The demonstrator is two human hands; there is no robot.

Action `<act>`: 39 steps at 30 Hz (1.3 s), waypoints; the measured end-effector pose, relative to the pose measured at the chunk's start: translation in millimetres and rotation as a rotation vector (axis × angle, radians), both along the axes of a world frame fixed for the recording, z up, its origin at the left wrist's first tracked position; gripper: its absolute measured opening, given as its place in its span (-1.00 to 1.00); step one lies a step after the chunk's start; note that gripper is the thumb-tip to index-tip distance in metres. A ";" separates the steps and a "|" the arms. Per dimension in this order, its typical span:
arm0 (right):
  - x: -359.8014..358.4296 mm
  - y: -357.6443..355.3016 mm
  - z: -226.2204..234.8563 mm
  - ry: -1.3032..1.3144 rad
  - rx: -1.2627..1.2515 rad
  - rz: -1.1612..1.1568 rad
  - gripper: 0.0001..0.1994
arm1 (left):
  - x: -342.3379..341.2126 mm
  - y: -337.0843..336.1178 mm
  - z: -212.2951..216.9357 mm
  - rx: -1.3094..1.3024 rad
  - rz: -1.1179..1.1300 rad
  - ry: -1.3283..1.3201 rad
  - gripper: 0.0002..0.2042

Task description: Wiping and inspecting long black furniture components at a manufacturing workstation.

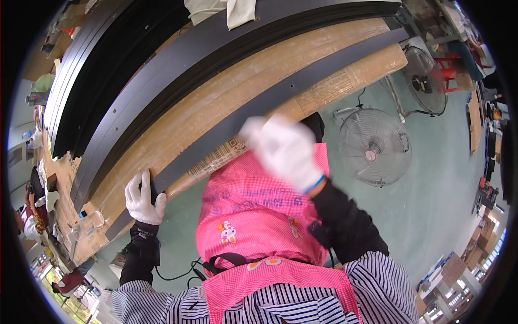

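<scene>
While a row of dark panels (127, 113) fills the far side of the bench, your gloved left hand (143, 201) rests over the left end of a long dark strip (270, 99), thumb and fingers apart. The strip lies on brown cardboard (337, 89) before you, slanting up toward the right, separate from the panels. Above your pink apron (253, 186), your gloved right hand (286, 154) is a blur near the strip's close edge; whether it touches, closes or holds anything cannot be told. The strip appears set out and steadied; how much handling is done or left, this view does not settle. A floor fan (376, 148) stands at right.
</scene>
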State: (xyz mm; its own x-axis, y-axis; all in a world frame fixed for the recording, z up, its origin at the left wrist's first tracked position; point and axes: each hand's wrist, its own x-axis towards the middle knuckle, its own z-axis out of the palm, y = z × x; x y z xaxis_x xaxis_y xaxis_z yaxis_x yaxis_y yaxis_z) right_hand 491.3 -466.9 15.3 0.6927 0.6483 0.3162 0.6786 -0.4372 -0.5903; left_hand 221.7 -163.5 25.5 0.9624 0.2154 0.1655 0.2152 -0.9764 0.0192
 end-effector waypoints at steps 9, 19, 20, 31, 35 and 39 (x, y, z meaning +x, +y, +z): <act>117.4 -50.4 -6.8 0.025 0.128 -0.501 -0.86 | 4.6 -0.7 0.8 0.000 -0.004 -0.014 -0.33; 32.7 7.2 -4.5 0.104 0.325 -0.224 -0.89 | 1.0 -0.8 -0.2 0.000 -0.003 0.002 -0.32; 49.4 -2.6 -4.2 0.099 0.296 -0.291 -0.88 | -2.5 -2.4 1.2 0.000 0.011 0.011 -0.32; 22.3 2.8 7.0 0.237 0.141 -0.267 -0.81 | 1.9 0.7 -0.7 -0.013 -0.001 -0.021 -0.31; 17.9 3.4 15.4 0.164 0.031 -0.196 -0.80 | -0.8 1.0 -1.5 -0.018 0.007 -0.018 -0.30; 15.7 2.1 15.1 0.223 0.034 -0.200 -0.79 | -0.8 -1.1 -1.9 -0.035 0.016 -0.005 -0.29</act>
